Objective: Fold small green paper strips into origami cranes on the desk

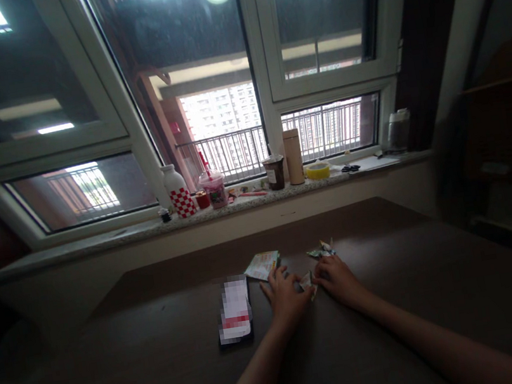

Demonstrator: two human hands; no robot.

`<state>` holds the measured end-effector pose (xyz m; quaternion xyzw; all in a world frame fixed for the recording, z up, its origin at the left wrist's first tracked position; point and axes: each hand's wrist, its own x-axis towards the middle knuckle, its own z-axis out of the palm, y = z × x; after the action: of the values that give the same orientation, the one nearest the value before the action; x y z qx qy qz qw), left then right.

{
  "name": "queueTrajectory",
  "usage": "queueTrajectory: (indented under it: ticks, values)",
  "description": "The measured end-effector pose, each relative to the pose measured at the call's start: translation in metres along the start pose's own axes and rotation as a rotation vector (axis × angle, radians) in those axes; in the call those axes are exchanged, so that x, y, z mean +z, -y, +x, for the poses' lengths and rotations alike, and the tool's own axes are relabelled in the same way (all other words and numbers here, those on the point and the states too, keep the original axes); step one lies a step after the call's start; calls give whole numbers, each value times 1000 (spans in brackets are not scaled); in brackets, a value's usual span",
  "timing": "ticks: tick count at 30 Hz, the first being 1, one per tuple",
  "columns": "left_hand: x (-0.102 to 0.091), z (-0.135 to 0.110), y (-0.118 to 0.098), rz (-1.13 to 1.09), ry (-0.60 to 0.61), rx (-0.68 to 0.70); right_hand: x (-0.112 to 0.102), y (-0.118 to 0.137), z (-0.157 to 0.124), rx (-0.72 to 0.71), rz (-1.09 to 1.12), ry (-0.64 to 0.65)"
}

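Both my hands rest on a dark brown table [165,359]. Between them lies a small folded piece of paper [307,283]. My left hand [285,297] and my right hand [339,279] each pinch an edge of it with curled fingers. A flat printed paper sheet [262,265] lies just beyond my left hand. A small crumpled folded paper piece [321,250] sits just beyond my right hand. A dark phone [234,311] lies to the left of my left hand.
A stone window sill [122,234] behind the table holds a red checkered bottle [177,191], a pink cup [214,188], a dark cup [275,172], a tall tan flask [293,156], a yellow tape roll [317,170] and a kettle [398,130]. Dark shelving stands at right.
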<state>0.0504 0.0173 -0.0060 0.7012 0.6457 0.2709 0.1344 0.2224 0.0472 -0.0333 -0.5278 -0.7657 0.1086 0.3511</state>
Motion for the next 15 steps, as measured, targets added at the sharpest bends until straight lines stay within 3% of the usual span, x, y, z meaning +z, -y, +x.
queueTrajectory:
  ticks: [9, 15]
  values:
    - [-1, 3, 5, -51, -100, -7, 2, -4, 2, 16, -2, -22]
    - [-2, 3, 6, -57, -87, -4, 4, -8, 2, -18, 52, -42]
